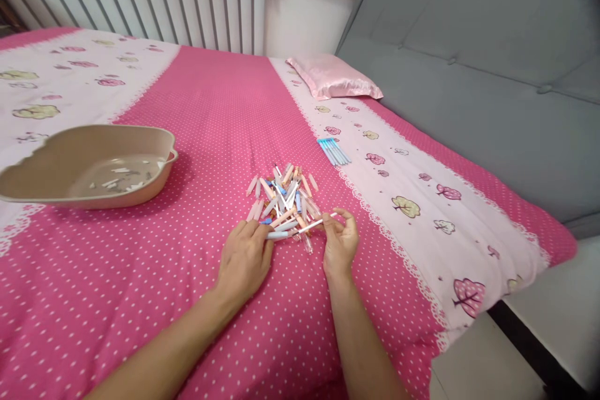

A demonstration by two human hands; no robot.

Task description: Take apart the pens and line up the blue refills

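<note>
My left hand (pixel 246 256) is closed on a pale blue pen barrel (pixel 277 235), which points right. A thin white pen refill (pixel 312 225) is pinched between thumb and finger of my right hand (pixel 341 240). The refill's left end meets the barrel's open end or lies just beside it; I cannot tell how far it is in. Right behind both hands lies a loose heap of pen parts (pixel 285 194): pink, peach, grey and clear barrels, blue pieces and white refills.
Several blue pens (pixel 334 151) lie side by side in a row beyond the heap. A beige plastic basin (pixel 112 201) with small white pieces inside stands at the left. A pink pillow (pixel 335 77) rests near the grey headboard (pixel 469 31). The pink dotted bedsheet (pixel 210 106) has soft folds.
</note>
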